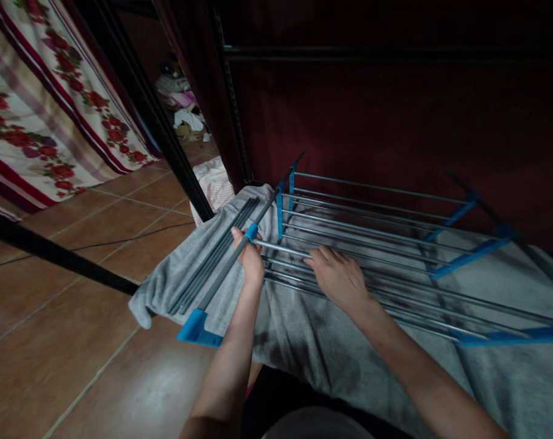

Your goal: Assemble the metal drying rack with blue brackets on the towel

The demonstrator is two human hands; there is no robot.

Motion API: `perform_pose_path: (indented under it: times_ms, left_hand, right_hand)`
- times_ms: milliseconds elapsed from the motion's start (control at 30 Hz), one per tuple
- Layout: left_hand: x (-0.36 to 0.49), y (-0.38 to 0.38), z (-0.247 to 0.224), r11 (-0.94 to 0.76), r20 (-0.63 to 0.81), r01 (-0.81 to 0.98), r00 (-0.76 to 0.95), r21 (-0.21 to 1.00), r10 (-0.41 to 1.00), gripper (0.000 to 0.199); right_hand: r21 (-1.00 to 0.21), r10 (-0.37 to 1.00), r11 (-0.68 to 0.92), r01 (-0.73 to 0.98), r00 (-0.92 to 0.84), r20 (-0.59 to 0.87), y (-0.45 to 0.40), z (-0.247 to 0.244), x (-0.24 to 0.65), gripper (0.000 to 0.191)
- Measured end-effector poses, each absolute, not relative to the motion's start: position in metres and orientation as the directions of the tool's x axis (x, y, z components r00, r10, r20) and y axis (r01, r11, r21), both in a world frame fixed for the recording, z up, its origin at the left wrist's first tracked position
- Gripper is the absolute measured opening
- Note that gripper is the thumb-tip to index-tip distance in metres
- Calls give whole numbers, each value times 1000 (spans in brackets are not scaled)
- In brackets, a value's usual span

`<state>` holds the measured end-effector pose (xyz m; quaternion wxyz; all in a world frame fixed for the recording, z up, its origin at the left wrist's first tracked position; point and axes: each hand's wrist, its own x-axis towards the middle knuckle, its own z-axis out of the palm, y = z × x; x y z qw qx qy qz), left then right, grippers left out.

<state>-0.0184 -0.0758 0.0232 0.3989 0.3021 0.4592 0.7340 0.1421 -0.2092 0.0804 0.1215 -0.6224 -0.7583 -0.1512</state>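
Note:
A drying rack of metal rods (386, 235) and blue plastic brackets lies on a grey blanket (299, 329). My left hand (251, 259) is closed around a blue joint (251, 232) on the grey side pole (225, 271), its thumb on the far left side. The fingers behind the joint are partly hidden. My right hand (338, 277) grips a long metal rod (283, 247) that runs from this joint to the right; its fingertips curl under and are partly hidden. At the pole's near end sits a blue corner piece (198, 329).
Several loose grey tubes (214, 259) lie side by side on the blanket, left of the pole. Blue brackets (470, 256) stand at the right. Black metal posts (166, 140) frame the left side, with dark red cloth (372, 116) behind. A cable (121, 236) crosses the tiled floor.

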Motion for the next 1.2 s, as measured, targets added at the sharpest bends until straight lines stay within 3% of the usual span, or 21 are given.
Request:
perform_pose_path:
  times_ms: [767, 933, 1100, 1200]
  left_hand:
    - [-17, -74, 20, -239, 49, -304, -522, 922, 851, 55]
    - [-18, -75, 22, -237, 37, -339, -504, 910, 863, 48]
    - [-20, -75, 25, -224, 23, -366, -479, 903, 878, 43]
    - [-20, -74, 25, -239, 40, -361, -482, 901, 875, 44]
  right_hand:
    - [-126, 979, 193, 973, -182, 91, -198, 105, 149, 26]
    - [-102, 974, 187, 977, -170, 152, -202, 98, 145, 25]
    - [28, 906, 216, 976, -212, 366, -214, 83, 142, 28]
    - [41, 878, 172, 984, -172, 447, -229, 76, 156, 32]
